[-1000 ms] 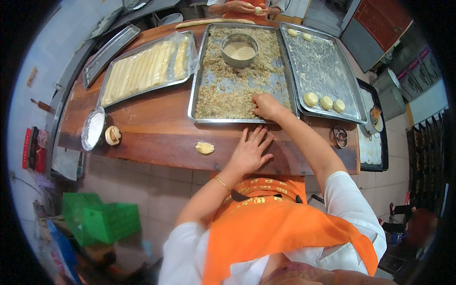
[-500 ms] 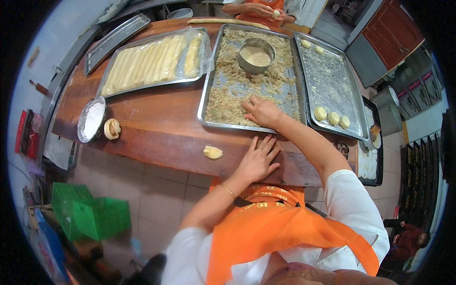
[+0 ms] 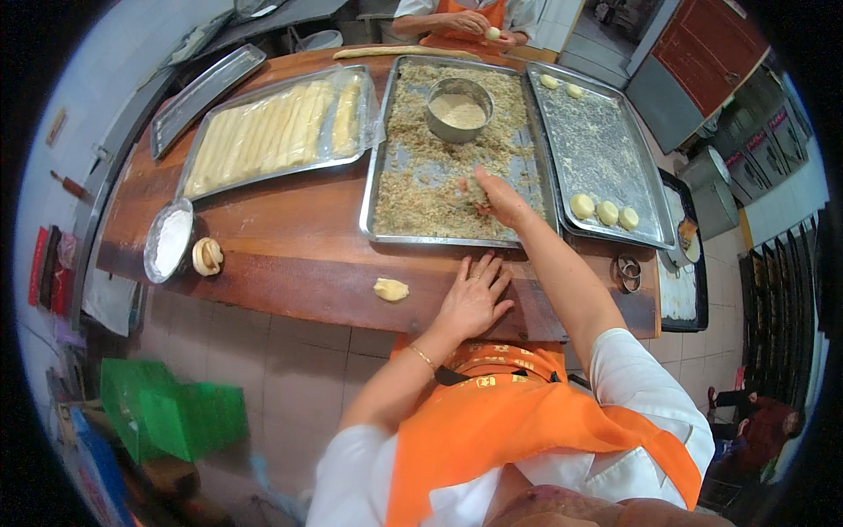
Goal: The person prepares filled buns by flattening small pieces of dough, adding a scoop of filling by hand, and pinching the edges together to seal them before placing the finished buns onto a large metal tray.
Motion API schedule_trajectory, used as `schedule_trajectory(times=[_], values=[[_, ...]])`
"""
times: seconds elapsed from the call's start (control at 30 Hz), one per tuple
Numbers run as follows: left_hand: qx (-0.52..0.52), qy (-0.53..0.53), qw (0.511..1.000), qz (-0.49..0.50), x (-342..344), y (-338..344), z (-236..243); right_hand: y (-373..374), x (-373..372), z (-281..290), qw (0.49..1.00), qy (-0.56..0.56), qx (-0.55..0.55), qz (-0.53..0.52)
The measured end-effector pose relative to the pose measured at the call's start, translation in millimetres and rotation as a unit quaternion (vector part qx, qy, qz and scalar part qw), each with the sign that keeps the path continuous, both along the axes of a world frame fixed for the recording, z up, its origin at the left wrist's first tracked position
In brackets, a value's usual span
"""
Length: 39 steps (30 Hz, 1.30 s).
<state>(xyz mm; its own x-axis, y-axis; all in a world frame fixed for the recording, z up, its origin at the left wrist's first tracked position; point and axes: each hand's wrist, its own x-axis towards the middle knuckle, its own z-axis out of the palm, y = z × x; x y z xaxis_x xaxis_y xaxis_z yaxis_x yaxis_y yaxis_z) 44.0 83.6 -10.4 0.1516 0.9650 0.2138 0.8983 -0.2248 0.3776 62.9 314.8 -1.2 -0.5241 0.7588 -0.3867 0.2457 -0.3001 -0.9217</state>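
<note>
My right hand [image 3: 500, 200] is over the metal tray [image 3: 367, 211] of loose crumbly filling [image 3: 421, 189], its fingers curled round a clump of that filling. In the same tray stands a round metal container [image 3: 454, 133] with pale, fine contents. My left hand [image 3: 474, 297] lies flat on the wooden table's [image 3: 263, 237] front edge, fingers spread, holding nothing. To its left sits a small piece of yellowish dough [image 3: 391, 289].
Left are a tray of plastic-covered dough strips [image 3: 272, 127], a bowl of white powder [image 3: 169, 241], a coiled dough piece [image 3: 207, 256] and a narrow tray [image 3: 198, 101]. Right is a floured tray [image 3: 597, 140] with dough rounds [image 3: 606, 212]. Across the table, a person's hands [image 3: 479, 25] hold a small dough ball.
My right hand has lifted from the filling and shifted slightly right, with a clump now in its fingers. My left hand stays on the table edge. The whole view has shifted slightly.
</note>
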Motion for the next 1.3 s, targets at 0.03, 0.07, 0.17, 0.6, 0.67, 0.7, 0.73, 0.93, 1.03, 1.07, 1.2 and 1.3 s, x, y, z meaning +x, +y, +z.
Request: schedule_trajectory(times=[0.03,0.07,0.17,0.6,0.67,0.7,0.73,0.93,1.03,1.07,1.2,1.3], values=[[0.003,-0.004,1.000,0.002,1,0,-3,-5,4,12,0.998,0.013,0.030,0.054],[0.006,-0.008,1.000,0.004,1,0,-4,-11,6,19,0.992,0.026,0.059,0.108],[0.011,-0.004,1.000,-0.008,4,1,-1,-3,12,1,0.975,0.008,0.213,0.056],[0.002,0.012,1.000,-0.005,4,1,-2,-20,25,36,0.988,0.149,0.019,0.015],[-0.003,0.014,1.000,-0.008,5,1,0,-12,28,25,0.988,0.147,0.035,-0.005],[-0.002,0.000,1.000,-0.009,5,1,0,-7,31,19,0.988,0.146,0.043,-0.015],[-0.002,-0.013,1.000,-0.007,4,1,-1,-7,31,19,0.991,0.127,0.047,-0.014],[0.005,-0.017,1.000,0.006,-5,-32,3,-7,41,18,0.996,0.086,0.033,-0.015],[0.020,0.006,1.000,0.004,-11,-53,-3,-4,49,23,0.984,0.157,-0.075,-0.038],[0.032,0.009,0.999,0.003,-13,-56,-5,-9,46,26,0.969,0.205,-0.120,-0.062],[0.000,-0.004,1.000,0.001,-22,-48,6,-1,54,16,0.920,0.326,-0.210,-0.062],[-0.062,-0.028,0.998,-0.019,-30,-38,32,-29,38,57,0.848,0.386,-0.312,-0.185]])
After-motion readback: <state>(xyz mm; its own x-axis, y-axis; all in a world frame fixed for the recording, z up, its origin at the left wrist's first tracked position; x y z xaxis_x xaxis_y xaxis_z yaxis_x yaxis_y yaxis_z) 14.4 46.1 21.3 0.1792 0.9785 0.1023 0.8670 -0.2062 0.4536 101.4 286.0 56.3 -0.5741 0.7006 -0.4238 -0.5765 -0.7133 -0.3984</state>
